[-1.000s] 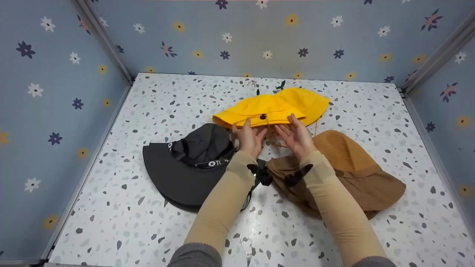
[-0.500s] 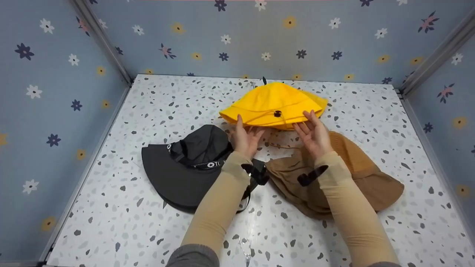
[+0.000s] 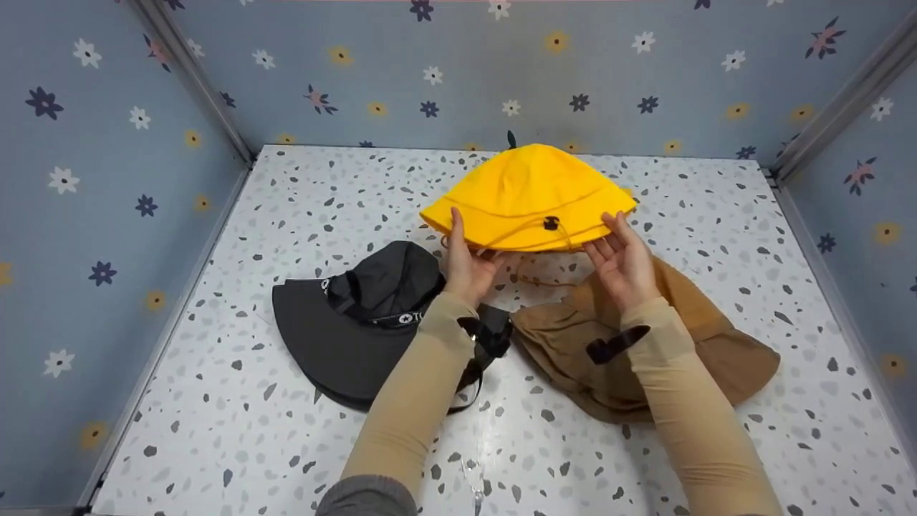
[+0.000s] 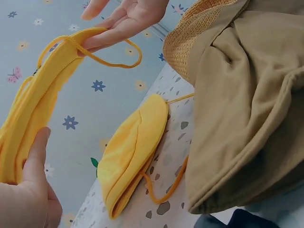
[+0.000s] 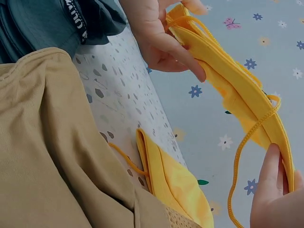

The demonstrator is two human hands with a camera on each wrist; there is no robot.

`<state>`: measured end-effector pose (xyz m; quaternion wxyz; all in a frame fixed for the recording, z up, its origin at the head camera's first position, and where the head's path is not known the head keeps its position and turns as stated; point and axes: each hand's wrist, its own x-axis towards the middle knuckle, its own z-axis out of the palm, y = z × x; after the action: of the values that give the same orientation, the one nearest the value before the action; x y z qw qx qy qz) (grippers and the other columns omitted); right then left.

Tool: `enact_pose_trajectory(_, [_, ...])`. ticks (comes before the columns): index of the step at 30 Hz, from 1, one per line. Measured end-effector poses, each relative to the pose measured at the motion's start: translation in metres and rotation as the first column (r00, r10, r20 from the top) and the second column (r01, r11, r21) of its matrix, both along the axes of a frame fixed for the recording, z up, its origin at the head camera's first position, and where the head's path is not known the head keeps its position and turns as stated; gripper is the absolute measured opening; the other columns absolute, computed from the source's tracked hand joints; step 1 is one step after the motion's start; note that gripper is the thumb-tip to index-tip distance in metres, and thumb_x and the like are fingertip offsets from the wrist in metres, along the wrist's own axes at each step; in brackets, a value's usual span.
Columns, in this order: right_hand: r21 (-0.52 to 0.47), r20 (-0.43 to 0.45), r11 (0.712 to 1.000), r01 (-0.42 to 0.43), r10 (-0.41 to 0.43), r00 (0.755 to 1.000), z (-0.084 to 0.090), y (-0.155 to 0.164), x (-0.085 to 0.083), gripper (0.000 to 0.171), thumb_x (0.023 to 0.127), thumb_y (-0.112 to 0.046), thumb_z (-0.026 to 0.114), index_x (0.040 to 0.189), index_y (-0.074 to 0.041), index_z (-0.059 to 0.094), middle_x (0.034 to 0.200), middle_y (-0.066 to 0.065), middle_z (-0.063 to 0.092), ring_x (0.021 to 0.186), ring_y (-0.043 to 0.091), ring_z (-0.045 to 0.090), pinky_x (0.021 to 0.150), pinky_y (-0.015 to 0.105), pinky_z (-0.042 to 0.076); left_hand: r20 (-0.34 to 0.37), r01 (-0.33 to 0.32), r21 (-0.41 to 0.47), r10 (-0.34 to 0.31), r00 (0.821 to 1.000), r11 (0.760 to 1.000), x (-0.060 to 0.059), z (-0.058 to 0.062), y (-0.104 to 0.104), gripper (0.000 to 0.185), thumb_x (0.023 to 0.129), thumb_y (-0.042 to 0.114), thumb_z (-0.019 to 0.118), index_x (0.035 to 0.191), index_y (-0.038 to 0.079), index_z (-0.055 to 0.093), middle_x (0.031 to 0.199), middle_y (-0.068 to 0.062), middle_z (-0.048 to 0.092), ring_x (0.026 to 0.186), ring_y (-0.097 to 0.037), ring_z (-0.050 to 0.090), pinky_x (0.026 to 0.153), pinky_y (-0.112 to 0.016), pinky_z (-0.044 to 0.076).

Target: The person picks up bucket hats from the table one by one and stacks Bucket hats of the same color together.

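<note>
Both hands are holding a bright yellow cloth bucket hat (image 3: 529, 193) by its brim, lifted above the speckled white desk (image 3: 236, 401) near the back wall. The left hand (image 3: 467, 266) is gripping the brim's left edge, thumb on top; the right hand (image 3: 625, 262) is pinching the right edge. A yellow drawstring (image 3: 517, 228) is hanging across the hat's front. A second yellow hat (image 4: 130, 152) is lying on the desk beneath. A dark grey bucket hat (image 3: 358, 322) is resting under the left forearm, a tan brown cloth hat (image 3: 716, 358) under the right.
</note>
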<state>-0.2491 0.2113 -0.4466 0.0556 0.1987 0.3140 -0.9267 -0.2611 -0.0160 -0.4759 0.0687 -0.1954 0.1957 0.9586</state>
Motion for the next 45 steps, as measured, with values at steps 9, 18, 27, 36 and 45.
enact_pose_trajectory(9, [-0.051, -0.027, 0.999, 0.016, -0.017, 0.999, 0.003, 0.006, -0.001, 0.02, 0.099, -0.019, 0.062, 0.116, -0.01, 0.059, 0.11, 0.006, 0.069, 0.098, 0.019, 0.067, 0.084, 0.03, 0.058, 0.02, 0.011, -0.052, -0.01, 1.0, 0.999, 0.0, 0.0, -0.001, 0.044, 0.1, 0.043, 0.056, 0.137, 0.029, 0.038, 0.122, -0.01, 0.05, 0.11, -0.03, 0.06, 0.104, -0.06, 0.045])
enact_pose_trajectory(18, [-0.068, -0.061, 0.996, 0.06, -0.064, 0.996, 0.002, 0.004, -0.004, 0.033, 0.098, -0.007, 0.061, 0.128, -0.011, 0.047, 0.117, 0.006, 0.062, 0.099, 0.02, 0.065, 0.085, 0.031, 0.057, 0.017, 0.048, -0.115, -0.046, 0.999, 0.992, 0.001, -0.001, 0.006, 0.038, 0.104, 0.027, 0.047, 0.14, 0.018, 0.04, 0.124, -0.008, 0.054, 0.107, -0.024, 0.055, 0.091, -0.043, 0.047])
enact_pose_trajectory(27, [0.082, -0.058, 0.996, 0.047, -0.043, 0.997, 0.002, -0.005, -0.006, 0.065, 0.097, -0.006, 0.061, 0.152, -0.013, 0.028, 0.126, 0.004, 0.054, 0.101, 0.017, 0.063, 0.084, 0.028, 0.057, -0.022, 0.065, -0.063, -0.067, 0.998, 0.996, 0.001, -0.003, 0.022, 0.04, 0.103, 0.013, 0.044, 0.143, 0.01, 0.037, 0.14, -0.015, 0.048, 0.13, -0.031, 0.048, 0.113, -0.053, 0.037])
enact_pose_trajectory(36, [0.305, -0.038, 0.95, 0.072, -0.063, 0.997, 0.001, 0.007, -0.02, 0.06, 0.096, 0.006, 0.054, 0.144, -0.012, 0.023, 0.116, 0.007, 0.054, 0.085, 0.017, 0.064, 0.067, 0.028, 0.055, 0.007, 0.167, -0.182, -0.169, 0.986, 0.969, -0.002, -0.002, 0.027, 0.042, 0.103, 0.016, 0.053, 0.143, 0.014, 0.043, 0.14, -0.017, 0.049, 0.13, -0.036, 0.051, 0.108, -0.056, 0.043])
enact_pose_trajectory(45, [0.583, 0.045, 0.812, 0.012, -0.048, 0.998, -0.004, 0.02, -0.037, 0.033, 0.1, -0.007, 0.054, 0.128, -0.014, 0.037, 0.112, 0.002, 0.053, 0.086, 0.017, 0.058, 0.067, 0.026, 0.051, 0.053, 0.278, -0.541, -0.298, 0.953, 0.794, -0.013, -0.009, 0.023, 0.057, 0.105, 0.03, 0.042, 0.157, 0.013, 0.026, 0.164, -0.005, 0.019, 0.154, -0.025, 0.011, 0.125, -0.052, 0.013])
